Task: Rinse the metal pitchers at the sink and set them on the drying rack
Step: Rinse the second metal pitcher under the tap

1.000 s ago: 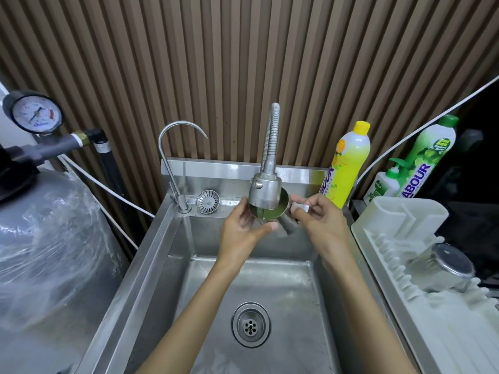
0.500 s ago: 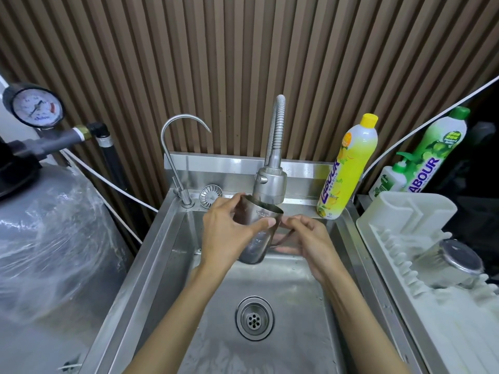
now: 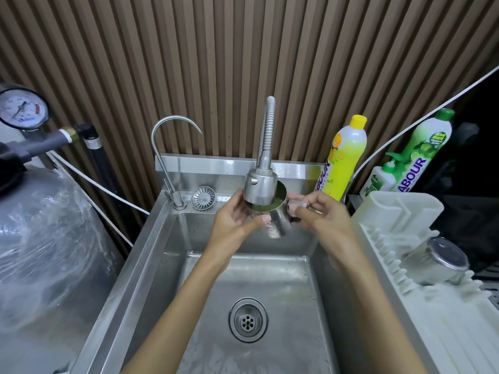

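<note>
A small metal pitcher (image 3: 278,222) is held over the sink (image 3: 167,238) right under the spray head of the flexible tap (image 3: 260,188). Its mouth tilts up toward the tap and shows a greenish inside. My left hand (image 3: 235,220) wraps round the pitcher's left side with the thumb across its front. My right hand (image 3: 321,217) grips the handle on the pitcher's right side. A second metal pitcher (image 3: 437,261) lies upside down on the white drying rack (image 3: 399,220) at the right.
A thin gooseneck tap (image 3: 168,157) and a round strainer (image 3: 203,198) sit at the sink's back left. Yellow (image 3: 343,160) and green (image 3: 424,155) dish soap bottles stand behind the rack. A wrapped tank (image 3: 46,238) with a pressure gauge (image 3: 23,109) fills the left.
The pitcher has been lifted from lower in the basin back up under the spray head and tilted mouth-up. Both hands rose with it.
</note>
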`<state>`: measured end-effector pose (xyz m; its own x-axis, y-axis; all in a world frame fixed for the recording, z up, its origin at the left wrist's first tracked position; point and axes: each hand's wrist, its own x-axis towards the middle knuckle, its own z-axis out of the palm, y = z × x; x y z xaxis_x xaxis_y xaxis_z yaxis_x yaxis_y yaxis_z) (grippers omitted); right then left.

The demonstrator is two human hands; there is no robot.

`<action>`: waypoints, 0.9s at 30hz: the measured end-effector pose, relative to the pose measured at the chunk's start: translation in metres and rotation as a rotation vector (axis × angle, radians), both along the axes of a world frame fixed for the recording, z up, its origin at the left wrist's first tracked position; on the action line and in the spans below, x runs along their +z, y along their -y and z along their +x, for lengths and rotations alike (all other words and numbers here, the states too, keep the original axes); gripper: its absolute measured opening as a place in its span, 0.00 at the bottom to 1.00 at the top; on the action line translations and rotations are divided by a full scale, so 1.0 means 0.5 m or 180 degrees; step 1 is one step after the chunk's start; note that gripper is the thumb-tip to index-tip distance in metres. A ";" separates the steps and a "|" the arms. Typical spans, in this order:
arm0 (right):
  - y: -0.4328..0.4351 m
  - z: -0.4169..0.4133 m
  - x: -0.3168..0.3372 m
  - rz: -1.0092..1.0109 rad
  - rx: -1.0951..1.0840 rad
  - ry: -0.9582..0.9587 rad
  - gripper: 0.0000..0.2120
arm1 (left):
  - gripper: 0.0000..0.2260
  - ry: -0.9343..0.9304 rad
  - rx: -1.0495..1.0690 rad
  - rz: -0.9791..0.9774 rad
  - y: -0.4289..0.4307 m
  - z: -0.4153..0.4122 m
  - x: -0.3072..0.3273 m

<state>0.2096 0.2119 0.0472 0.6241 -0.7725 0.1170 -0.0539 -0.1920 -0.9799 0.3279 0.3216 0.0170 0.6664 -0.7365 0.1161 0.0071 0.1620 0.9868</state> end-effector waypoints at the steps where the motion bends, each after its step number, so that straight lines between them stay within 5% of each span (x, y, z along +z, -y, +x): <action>1: 0.004 0.005 -0.012 0.0346 0.0148 0.0268 0.12 | 0.29 0.0201 0.0120 0.0023 0.004 0.001 0.002; 6: 0.009 0.044 -0.072 0.1932 0.0772 0.1148 0.11 | 0.32 0.1530 0.0629 0.0343 -0.005 0.004 0.005; 10: -0.015 0.054 -0.100 0.2138 0.0754 0.0760 0.08 | 0.31 0.1936 0.0989 0.0771 -0.022 0.004 0.017; 17: -0.021 0.033 -0.061 0.1442 0.0328 -0.0122 0.05 | 0.21 0.1640 0.1082 0.1497 -0.039 -0.006 0.021; 20: -0.008 0.014 -0.026 0.0721 -0.0011 -0.0451 0.10 | 0.15 0.0939 0.0514 0.1320 -0.047 -0.008 0.008; 24: -0.014 0.006 0.004 -0.0697 -0.0302 -0.0842 0.13 | 0.24 0.0142 -0.0088 0.0894 -0.029 -0.013 -0.032; 27: -0.010 0.014 -0.001 -0.0546 -0.0233 -0.0480 0.13 | 0.24 -0.0135 0.0188 0.0381 -0.003 -0.022 -0.037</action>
